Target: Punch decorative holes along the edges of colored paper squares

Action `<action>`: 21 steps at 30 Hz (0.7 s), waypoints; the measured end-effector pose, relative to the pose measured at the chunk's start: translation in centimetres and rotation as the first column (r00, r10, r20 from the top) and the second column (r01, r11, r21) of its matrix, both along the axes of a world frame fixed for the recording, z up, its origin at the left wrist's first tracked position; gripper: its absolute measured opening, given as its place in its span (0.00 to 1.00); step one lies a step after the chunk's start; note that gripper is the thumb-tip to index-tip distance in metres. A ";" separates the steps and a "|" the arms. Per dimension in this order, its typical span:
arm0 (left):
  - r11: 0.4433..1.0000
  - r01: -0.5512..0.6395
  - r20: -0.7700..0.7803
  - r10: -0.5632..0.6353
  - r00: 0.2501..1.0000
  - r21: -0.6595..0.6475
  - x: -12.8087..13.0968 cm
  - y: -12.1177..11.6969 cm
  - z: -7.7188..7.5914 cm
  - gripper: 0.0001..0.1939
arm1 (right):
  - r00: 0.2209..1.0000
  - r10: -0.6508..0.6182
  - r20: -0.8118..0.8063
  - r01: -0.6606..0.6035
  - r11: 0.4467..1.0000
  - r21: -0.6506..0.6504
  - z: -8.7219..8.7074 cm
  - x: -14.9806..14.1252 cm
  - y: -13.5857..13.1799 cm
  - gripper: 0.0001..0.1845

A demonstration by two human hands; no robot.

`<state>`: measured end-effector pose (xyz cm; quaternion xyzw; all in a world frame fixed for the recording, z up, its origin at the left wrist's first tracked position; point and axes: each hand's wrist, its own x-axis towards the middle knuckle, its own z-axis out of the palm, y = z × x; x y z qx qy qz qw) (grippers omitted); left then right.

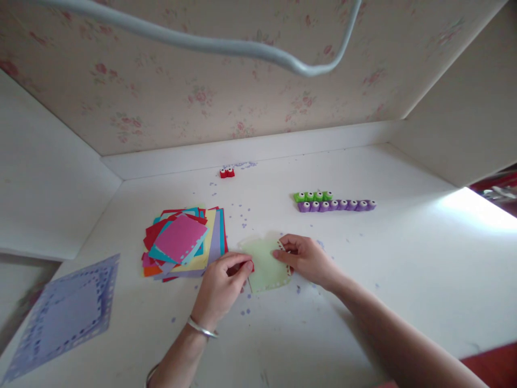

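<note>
A pale green sheet of paper (266, 272) is held just above the white table, with small punched holes along its right and lower edges. My right hand (305, 258) is closed on its right edge, thumb on top and fingers beneath. At the left edge, my left hand (224, 283) is closed round a small red paper punch (252, 265), mostly hidden by the fingers and thumb. Beside my left hand lies a stack of coloured paper (181, 237), with a pink sheet on top.
Two red paper punches (226, 173) stand near the back edge. Rows of green punches (315, 196) and purple punches (335, 206) stand to the right. Punched lilac sheets (67, 315) lie at the left. Lilac paper bits are scattered about. A pale cable (226, 46) crosses above.
</note>
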<state>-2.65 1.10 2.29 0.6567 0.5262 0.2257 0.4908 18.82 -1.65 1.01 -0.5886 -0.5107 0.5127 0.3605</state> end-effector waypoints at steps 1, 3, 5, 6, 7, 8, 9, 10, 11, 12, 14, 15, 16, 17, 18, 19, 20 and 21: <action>0.998 -0.006 0.004 0.006 1.000 -0.069 0.1 0.2 0.1 0.10 | 1.000 -0.001 0.006 0.001 1.000 0.001 0.1 0.0 0.0 0.09; 0.982 -0.014 0.001 0.015 1.000 -0.191 0.4 0.7 0.3 0.11 | 1.000 -0.004 0.012 0.004 1.000 0.000 0.2 -0.1 -0.1 0.10; 0.966 -0.009 -0.020 0.004 1.000 -0.257 0.7 1.3 0.7 0.13 | 1.000 -0.010 0.025 0.010 1.000 -0.003 0.3 -0.2 -0.1 0.10; 0.962 -0.002 -0.038 -0.009 0.999 -0.273 0.8 1.5 0.9 0.14 | 0.999 -0.014 0.039 0.014 1.000 -0.004 0.4 -0.3 -0.1 0.10; 0.959 0.005 -0.052 -0.020 0.998 -0.284 1.0 1.7 1.1 0.13 | 0.998 -0.019 0.056 0.019 1.000 -0.004 0.4 -0.3 -0.1 0.10; 0.956 0.009 -0.063 -0.029 0.998 -0.293 1.1 1.9 1.3 0.13 | 0.997 -0.021 0.071 0.022 1.000 -0.003 0.5 -0.4 -0.1 0.10; 0.954 0.012 -0.072 -0.035 0.997 -0.299 1.1 2.0 1.4 0.13 | 0.996 -0.021 0.082 0.022 1.000 -0.002 0.5 -0.4 -0.1 0.10; 0.952 0.014 -0.070 -0.037 0.997 -0.304 1.2 2.1 1.4 0.13 | 0.996 -0.019 0.091 0.019 1.000 -0.001 0.5 -0.4 -0.1 0.10; 0.951 0.015 -0.061 -0.035 0.997 -0.308 1.1 2.1 1.4 0.12 | 0.995 -0.015 0.099 0.015 1.000 0.000 0.5 -0.4 0.0 0.10; 0.951 0.016 -0.046 -0.032 0.998 -0.308 1.1 2.1 1.3 0.12 | 0.994 -0.010 0.105 0.010 1.000 0.003 0.5 -0.4 0.0 0.10; 0.953 0.022 -0.008 -0.025 1.000 -0.301 0.9 2.0 1.2 0.12 | 0.993 -0.001 0.118 0.000 1.000 0.007 0.4 -0.4 0.0 0.09; 0.955 0.023 0.011 -0.021 1.000 -0.297 0.8 1.9 1.2 0.12 | 0.992 0.003 0.123 -0.004 1.000 0.010 0.4 -0.5 0.0 0.09; 0.956 0.025 0.027 -0.018 0.999 -0.293 0.7 1.7 1.2 0.12 | 0.992 0.005 0.123 -0.007 1.000 0.013 0.3 -0.5 0.0 0.09; 0.956 0.025 0.042 -0.013 0.999 -0.293 0.6 1.6 1.3 0.13 | 0.992 0.005 0.123 -0.007 1.000 0.016 0.3 -0.4 0.1 0.09; 0.954 0.023 0.056 -0.006 0.998 -0.298 0.5 1.4 1.3 0.13 | 0.993 0.004 0.121 -0.007 1.000 0.019 0.2 -0.4 0.1 0.09; 0.953 0.016 0.071 0.006 0.997 -0.304 0.3 1.2 1.4 0.14 | 0.993 0.001 0.118 -0.003 1.000 0.023 0.2 -0.4 0.1 0.09; 0.952 0.008 0.086 0.019 0.996 -0.307 0.1 1.1 1.5 0.15 | 0.993 -0.002 0.115 -0.001 1.000 0.026 0.1 -0.3 0.1 0.09; 0.952 0.001 0.097 0.030 0.995 -0.307 -0.1 0.9 1.5 0.16 | 0.994 -0.004 0.114 0.001 1.000 0.029 0.1 -0.2 0.2 0.09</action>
